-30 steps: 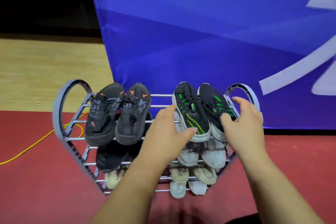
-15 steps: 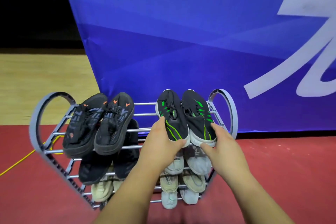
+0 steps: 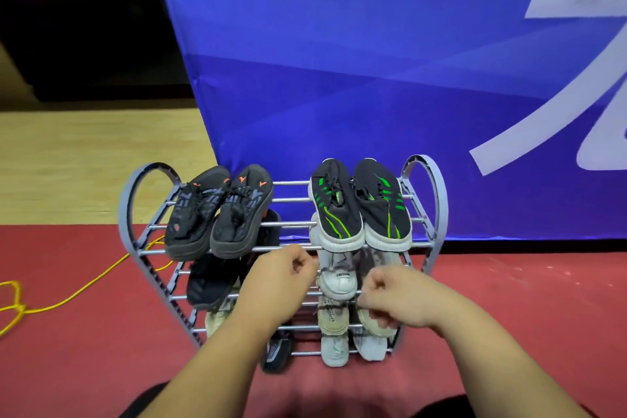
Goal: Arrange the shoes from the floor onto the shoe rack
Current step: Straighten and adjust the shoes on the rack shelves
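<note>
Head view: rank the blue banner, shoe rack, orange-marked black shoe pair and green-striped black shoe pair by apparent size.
1. blue banner
2. shoe rack
3. orange-marked black shoe pair and green-striped black shoe pair: tied, as they look about alike.

Top tier of shoe rack (image 3: pixel 437 200): bare bars between black-orange pair (image 3: pixel 217 210) and black-green pair (image 3: pixel 359 204). Lower tiers on the right are packed with pale shoes (image 3: pixel 336 278); the left side is dim, possibly with gaps. Blue banner (image 3: pixel 373 78) blocks the rear. Yellow cable (image 3: pixel 68 297) lies on the floor to the left.
</note>
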Motion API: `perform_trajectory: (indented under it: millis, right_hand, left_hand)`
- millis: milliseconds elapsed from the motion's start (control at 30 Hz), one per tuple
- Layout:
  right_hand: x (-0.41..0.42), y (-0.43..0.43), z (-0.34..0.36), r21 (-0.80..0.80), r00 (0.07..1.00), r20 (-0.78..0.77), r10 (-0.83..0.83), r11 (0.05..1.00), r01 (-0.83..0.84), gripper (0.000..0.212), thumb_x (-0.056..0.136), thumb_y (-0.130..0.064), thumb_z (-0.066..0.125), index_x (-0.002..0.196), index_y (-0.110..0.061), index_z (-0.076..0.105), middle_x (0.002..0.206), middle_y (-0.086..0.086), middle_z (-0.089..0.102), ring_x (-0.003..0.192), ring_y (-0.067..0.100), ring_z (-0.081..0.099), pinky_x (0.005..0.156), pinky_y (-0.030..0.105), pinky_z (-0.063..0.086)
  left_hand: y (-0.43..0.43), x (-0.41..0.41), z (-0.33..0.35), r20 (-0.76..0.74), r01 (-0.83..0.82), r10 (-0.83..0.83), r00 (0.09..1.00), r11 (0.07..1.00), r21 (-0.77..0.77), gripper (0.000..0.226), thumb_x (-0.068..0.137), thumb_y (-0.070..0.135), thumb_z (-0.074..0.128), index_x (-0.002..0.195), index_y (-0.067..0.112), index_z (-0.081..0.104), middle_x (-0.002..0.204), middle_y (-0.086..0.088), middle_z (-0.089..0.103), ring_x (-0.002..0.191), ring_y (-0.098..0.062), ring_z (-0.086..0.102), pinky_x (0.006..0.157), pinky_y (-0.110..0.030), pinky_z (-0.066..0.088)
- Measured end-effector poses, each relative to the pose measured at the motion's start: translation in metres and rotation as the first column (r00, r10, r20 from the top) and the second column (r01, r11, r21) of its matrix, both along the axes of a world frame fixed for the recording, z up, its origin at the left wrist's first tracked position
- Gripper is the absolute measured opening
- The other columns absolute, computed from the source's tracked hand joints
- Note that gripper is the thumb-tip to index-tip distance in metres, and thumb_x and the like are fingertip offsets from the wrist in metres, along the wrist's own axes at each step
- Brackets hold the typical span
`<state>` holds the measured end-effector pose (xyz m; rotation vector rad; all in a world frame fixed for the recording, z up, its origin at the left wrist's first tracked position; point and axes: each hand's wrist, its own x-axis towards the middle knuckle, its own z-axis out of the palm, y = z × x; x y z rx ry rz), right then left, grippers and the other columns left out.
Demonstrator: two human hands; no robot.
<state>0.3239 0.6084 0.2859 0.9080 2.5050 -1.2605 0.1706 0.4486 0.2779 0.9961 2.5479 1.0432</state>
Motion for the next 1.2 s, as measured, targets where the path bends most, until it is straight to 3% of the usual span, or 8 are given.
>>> perform_trajectory:
  millis: [100,200,333,433,567,900,1033,1200]
  right_hand:
    - [0.002,-0.002,-0.018,0.19,0.952,0.296,0.082,0.971,-0.143,0.027,0.081,-0.035,0.068,0.095,-0.011,0.068,0.087,0.005,0.067,0.079,0.019,0.057,0.068,0.029,0.044]
    - [0.0,0.006,-0.031,0.216,0.959,0.259,-0.118,0.974,0.061,0.046,0.089,-0.034,0.064,0.13,-0.012,0.061,0.129,0.01,0.066,0.113,0.026,0.062,0.089,0.029,0.049]
    - [-0.005,0.021,-0.052,0.181,0.922,0.108,-0.373,0.919,0.351,0.058,0.09,-0.03,0.059,0.144,-0.016,0.049,0.141,0.011,0.06,0.124,0.03,0.059,0.09,0.029,0.047]
    - [-0.009,0.028,-0.063,0.13,0.888,0.045,-0.458,0.884,0.449,0.045,0.089,-0.024,0.059,0.133,-0.015,0.059,0.128,0.011,0.067,0.117,0.03,0.062,0.08,0.031,0.043]
    - [-0.022,0.026,-0.079,-0.021,0.842,-0.041,-0.539,0.843,0.538,0.013,0.078,-0.018,0.059,0.066,-0.02,0.057,0.061,-0.001,0.057,0.062,0.023,0.051,0.066,0.034,0.041]
    - [-0.066,0.012,-0.098,-0.233,0.893,-0.014,-0.45,0.87,0.435,0.047,0.08,-0.011,0.066,0.126,-0.017,0.061,0.103,0.0,0.07,0.093,0.019,0.068,0.074,0.031,0.053]
    - [-0.066,0.011,-0.095,-0.243,0.873,-0.039,-0.487,0.852,0.464,0.039,0.08,-0.011,0.061,0.118,-0.007,0.064,0.104,0.008,0.071,0.1,0.028,0.068,0.091,0.044,0.054]
    - [-0.062,0.006,-0.093,-0.303,0.878,-0.067,-0.475,0.848,0.435,0.008,0.058,-0.02,0.056,0.061,-0.018,0.048,0.055,-0.004,0.042,0.061,0.023,0.04,0.064,0.042,0.032]
  left_hand:
    - [-0.004,0.004,-0.012,0.006,0.059,-0.059,0.998,0.986,-0.158,0.017,0.088,0.036,0.062,0.079,0.022,0.065,0.072,0.007,0.069,0.072,-0.014,0.063,0.074,-0.033,0.054]
    - [0.002,0.006,-0.023,0.047,0.096,-0.087,0.995,0.973,-0.21,0.022,0.089,0.04,0.065,0.104,0.025,0.068,0.103,0.007,0.073,0.095,-0.015,0.066,0.09,-0.032,0.053]
    - [0.02,0.009,-0.036,0.081,0.13,-0.112,0.99,0.956,-0.265,0.056,0.091,0.041,0.065,0.141,0.02,0.053,0.141,-0.003,0.057,0.127,-0.022,0.055,0.101,-0.028,0.042]
    - [0.037,0.01,-0.046,0.139,0.12,-0.086,0.987,0.957,-0.263,0.052,0.086,0.038,0.07,0.132,0.019,0.055,0.133,-0.006,0.059,0.122,-0.025,0.057,0.095,-0.029,0.044]
    - [0.063,0.002,-0.065,0.214,0.045,0.009,0.977,0.967,-0.249,0.048,0.078,0.035,0.077,0.113,0.014,0.051,0.122,-0.009,0.063,0.109,-0.029,0.061,0.084,-0.032,0.047]
    - [0.093,-0.014,-0.099,0.35,-0.017,0.119,0.929,0.959,-0.282,0.054,0.064,0.033,0.081,0.111,0.014,0.06,0.109,-0.002,0.073,0.1,-0.025,0.07,0.086,-0.034,0.056]
    - [0.094,-0.025,-0.123,0.378,0.023,0.088,0.922,0.96,-0.28,0.063,0.05,0.044,0.078,0.109,0.027,0.064,0.1,0.01,0.075,0.091,-0.015,0.072,0.087,-0.037,0.059]
    - [0.087,-0.019,-0.103,0.414,0.049,0.062,0.908,0.966,-0.254,0.067,0.051,0.036,0.083,0.113,0.024,0.062,0.103,0.01,0.074,0.095,-0.015,0.071,0.091,-0.039,0.057]
